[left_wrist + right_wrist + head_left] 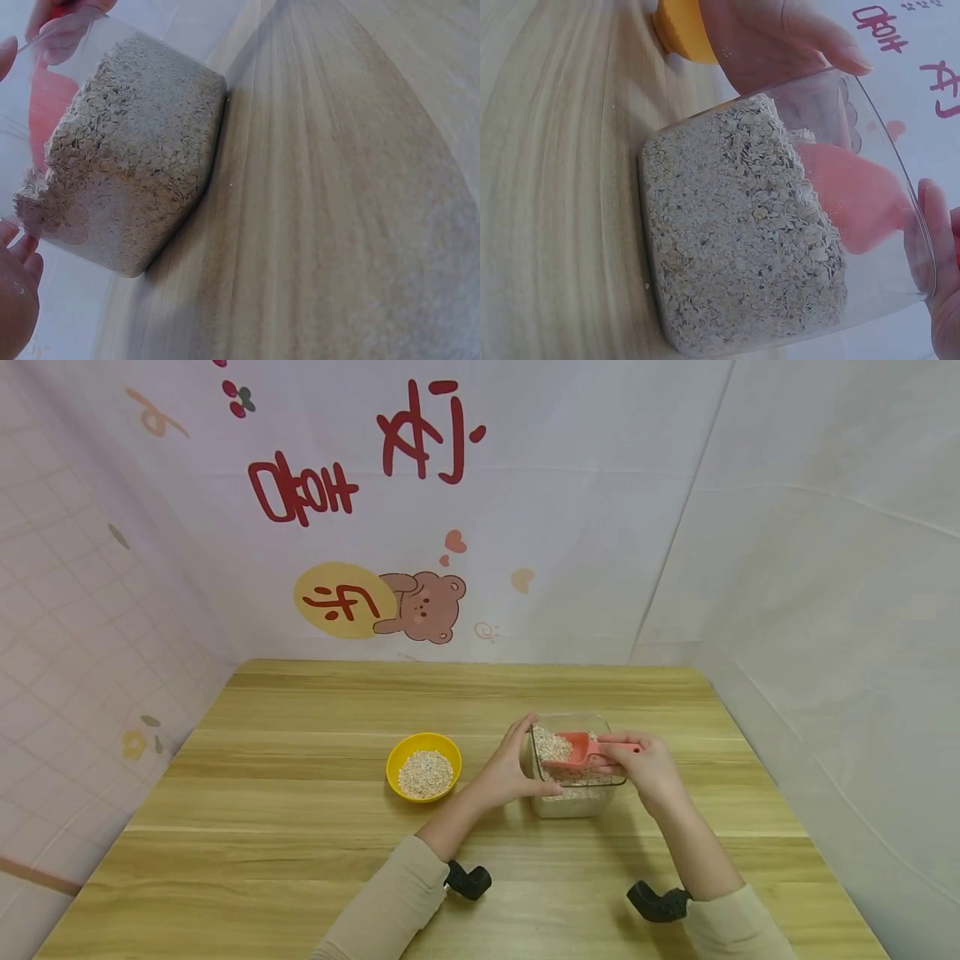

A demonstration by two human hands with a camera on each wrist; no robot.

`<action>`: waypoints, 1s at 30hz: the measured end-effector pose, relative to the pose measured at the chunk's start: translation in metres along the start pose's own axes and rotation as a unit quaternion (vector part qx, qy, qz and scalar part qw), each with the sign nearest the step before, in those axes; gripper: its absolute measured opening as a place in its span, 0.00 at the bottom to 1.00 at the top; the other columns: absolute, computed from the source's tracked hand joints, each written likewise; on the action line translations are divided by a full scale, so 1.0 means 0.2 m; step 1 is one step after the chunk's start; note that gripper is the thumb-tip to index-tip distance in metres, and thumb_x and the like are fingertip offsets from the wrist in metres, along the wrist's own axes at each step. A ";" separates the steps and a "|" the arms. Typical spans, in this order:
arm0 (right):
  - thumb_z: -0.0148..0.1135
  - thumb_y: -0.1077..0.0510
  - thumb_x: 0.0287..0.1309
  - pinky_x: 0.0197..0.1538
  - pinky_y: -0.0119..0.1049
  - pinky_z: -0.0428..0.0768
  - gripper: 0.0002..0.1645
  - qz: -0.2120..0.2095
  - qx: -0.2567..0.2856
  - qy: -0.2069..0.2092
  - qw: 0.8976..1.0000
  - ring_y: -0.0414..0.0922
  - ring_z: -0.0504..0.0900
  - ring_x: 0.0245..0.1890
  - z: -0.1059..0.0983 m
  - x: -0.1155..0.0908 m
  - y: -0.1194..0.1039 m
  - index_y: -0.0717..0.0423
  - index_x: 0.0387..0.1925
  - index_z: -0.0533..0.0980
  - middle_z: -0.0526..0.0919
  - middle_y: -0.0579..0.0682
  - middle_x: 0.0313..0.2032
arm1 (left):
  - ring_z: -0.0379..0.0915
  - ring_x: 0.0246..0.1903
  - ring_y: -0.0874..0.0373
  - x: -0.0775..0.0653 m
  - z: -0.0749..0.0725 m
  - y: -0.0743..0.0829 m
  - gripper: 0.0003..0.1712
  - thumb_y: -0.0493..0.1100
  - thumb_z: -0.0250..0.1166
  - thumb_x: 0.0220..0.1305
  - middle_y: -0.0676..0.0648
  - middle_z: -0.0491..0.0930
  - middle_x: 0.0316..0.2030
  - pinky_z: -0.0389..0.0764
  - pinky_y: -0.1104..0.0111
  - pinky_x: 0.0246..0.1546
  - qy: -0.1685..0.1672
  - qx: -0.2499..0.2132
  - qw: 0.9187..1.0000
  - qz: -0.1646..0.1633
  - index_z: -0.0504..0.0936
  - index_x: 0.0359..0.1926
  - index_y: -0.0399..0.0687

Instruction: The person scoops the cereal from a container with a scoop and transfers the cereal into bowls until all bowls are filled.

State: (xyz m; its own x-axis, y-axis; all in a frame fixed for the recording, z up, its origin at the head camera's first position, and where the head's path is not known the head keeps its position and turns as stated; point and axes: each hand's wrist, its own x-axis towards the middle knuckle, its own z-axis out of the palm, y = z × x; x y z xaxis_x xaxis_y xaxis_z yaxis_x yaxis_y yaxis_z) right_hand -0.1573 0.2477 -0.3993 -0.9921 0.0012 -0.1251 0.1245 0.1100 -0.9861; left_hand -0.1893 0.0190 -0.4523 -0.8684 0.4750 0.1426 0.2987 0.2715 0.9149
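A clear container [573, 806] of rolled oats [742, 225] stands on the table. My left hand [508, 774] grips its left side, thumb at the near rim and fingers toward the far corner. With my right hand [647, 770] I hold a pink scoop [576, 750] by its handle. The scoop's bowl is inside the container, with oats at its mouth; in the right wrist view the scoop [851, 195] shows through the clear wall, against the oats' surface. Left of the container sits a yellow bowl [392, 770] with oats in it.
The wooden table [300, 860] meets a white printed cloth [570, 527] at the back, with cloth on both sides too. A black curved piece [471, 882] is at the left wrist and another black piece [656, 903] at the right.
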 end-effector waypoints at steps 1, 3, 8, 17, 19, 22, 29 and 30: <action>0.56 0.64 0.65 0.41 0.37 0.82 0.21 0.000 0.004 0.002 1.000 0.44 0.86 0.31 0.00 0.00 0.00 0.78 0.53 0.70 0.85 0.55 0.31 | 0.43 0.70 0.54 0.00 0.00 0.00 0.68 0.53 0.81 0.39 0.55 0.44 0.73 0.53 0.50 0.65 0.000 0.000 1.000 0.000 0.46 0.75 0.63; 0.56 0.64 0.66 0.40 0.37 0.82 0.20 0.000 0.010 0.007 1.000 0.44 0.86 0.31 0.00 0.00 0.01 0.78 0.53 0.70 0.85 0.55 0.31 | 0.43 0.70 0.54 0.00 0.00 0.00 0.68 0.52 0.81 0.39 0.55 0.44 0.73 0.53 0.50 0.65 -0.001 0.001 1.000 -0.001 0.46 0.75 0.63; 0.55 0.65 0.66 0.41 0.38 0.82 0.20 -0.002 0.026 0.023 0.999 0.45 0.86 0.31 -0.01 -0.01 0.02 0.79 0.53 0.70 0.84 0.57 0.33 | 0.42 0.71 0.53 0.00 0.00 0.00 0.68 0.53 0.81 0.39 0.54 0.44 0.73 0.53 0.50 0.65 -0.003 0.005 1.000 -0.002 0.45 0.75 0.63; 0.56 0.66 0.65 0.39 0.36 0.82 0.20 0.002 0.061 0.043 0.997 0.44 0.85 0.28 -0.03 -0.01 0.02 0.79 0.53 0.70 0.84 0.54 0.29 | 0.40 0.71 0.53 -0.01 -0.01 0.01 0.70 0.54 0.81 0.39 0.55 0.41 0.74 0.52 0.49 0.65 -0.008 0.015 1.000 -0.002 0.43 0.75 0.63; 0.56 0.66 0.65 0.39 0.36 0.82 0.19 0.003 0.066 0.047 0.997 0.43 0.85 0.28 -0.03 -0.01 0.02 0.79 0.52 0.70 0.84 0.52 0.28 | 0.40 0.71 0.53 -0.01 -0.01 0.01 0.70 0.54 0.81 0.39 0.55 0.40 0.74 0.52 0.49 0.65 -0.010 0.018 1.000 -0.002 0.42 0.76 0.62; 0.56 0.67 0.65 0.37 0.35 0.83 0.19 0.003 0.078 0.053 0.996 0.41 0.84 0.26 -0.03 -0.02 0.02 0.79 0.52 0.70 0.84 0.51 0.28 | 0.40 0.71 0.53 -0.01 -0.02 0.02 0.71 0.55 0.81 0.39 0.54 0.40 0.74 0.52 0.49 0.65 -0.013 0.025 1.000 -0.004 0.42 0.76 0.62; 0.55 0.68 0.64 0.34 0.32 0.82 0.12 -0.003 0.110 0.061 0.992 0.40 0.84 0.25 -0.03 -0.03 0.00 0.74 0.46 0.74 0.84 0.51 0.26 | 0.40 0.71 0.50 -0.01 -0.03 0.01 0.70 0.57 0.80 0.39 0.51 0.40 0.74 0.52 0.47 0.65 -0.017 0.037 0.999 -0.003 0.42 0.76 0.63; 0.55 0.68 0.64 0.34 0.32 0.82 0.11 -0.004 0.114 0.061 0.992 0.40 0.84 0.25 -0.03 -0.03 0.00 0.73 0.45 0.75 0.84 0.51 0.26 | 0.39 0.71 0.50 -0.01 -0.03 0.01 0.70 0.57 0.80 0.39 0.51 0.40 0.74 0.52 0.46 0.65 -0.017 0.038 0.999 -0.002 0.41 0.76 0.63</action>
State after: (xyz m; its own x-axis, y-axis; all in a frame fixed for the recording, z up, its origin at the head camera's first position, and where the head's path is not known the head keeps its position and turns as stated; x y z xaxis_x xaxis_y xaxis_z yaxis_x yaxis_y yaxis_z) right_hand -0.1509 0.2538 -0.3983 -0.9854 0.1228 -0.1177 0.1034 -0.1171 -0.9877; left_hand -0.1894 0.0128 -0.4481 -0.8563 0.5014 0.1243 0.3253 0.3366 0.8837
